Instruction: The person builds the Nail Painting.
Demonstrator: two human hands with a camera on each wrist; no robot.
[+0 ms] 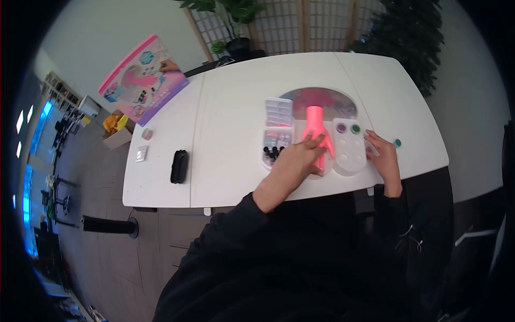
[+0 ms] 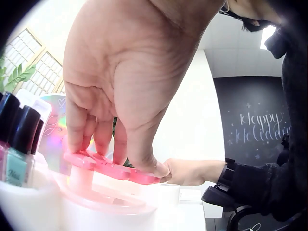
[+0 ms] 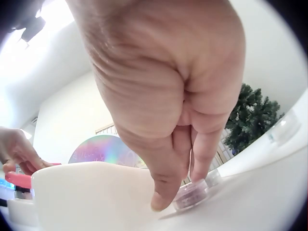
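Note:
My left hand (image 1: 298,161) lies over the fingers of a bright pink model hand (image 1: 315,118), which stands on a white base. In the left wrist view its fingertips and thumb rest on the pink fingers (image 2: 113,169). At the right side of a white tray (image 1: 351,155), my right hand (image 1: 383,153) reaches down to the table. Its thumb and fingers pinch a small clear jar (image 3: 190,195) with pale purple contents, low at the table surface. Two jars, one purple (image 1: 341,127) and one green (image 1: 355,129), sit in the tray's upper wells.
Left of the model hand, an open compartment case (image 1: 279,112) holds small pieces and black-capped polish bottles (image 1: 272,153). A shiny half-round panel (image 1: 327,96) stands behind. Another green jar (image 1: 397,143) lies right of my right hand. Farther left are a black case (image 1: 179,166) and a toy box (image 1: 142,80).

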